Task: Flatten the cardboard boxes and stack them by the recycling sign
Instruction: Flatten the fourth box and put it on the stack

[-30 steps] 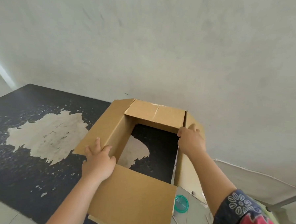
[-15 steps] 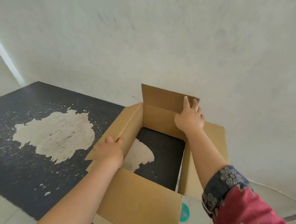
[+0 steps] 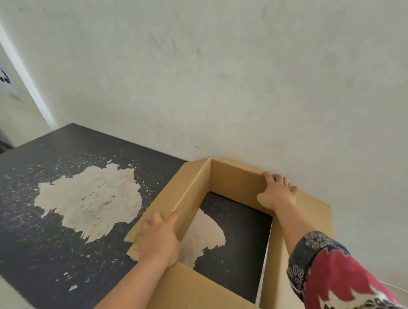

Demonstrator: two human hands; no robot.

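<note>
On the counter (image 3: 41,216), the left hand (image 3: 158,241) grips the left wall of the box (image 3: 196,189), thumb inside; the right hand (image 3: 276,193) curls its fingers (image 3: 274,178) over the far rim.

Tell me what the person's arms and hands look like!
The left hand and right hand are bare: no gloves or rings show. The left arm shows no sleeve. The right arm wears a red and cream patterned sleeve with a dark cuff printed with white flowers.

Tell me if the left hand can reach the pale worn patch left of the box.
Probably yes: the left hand grips the box by its left wall; the patch lies right beside it, nothing between.
</note>
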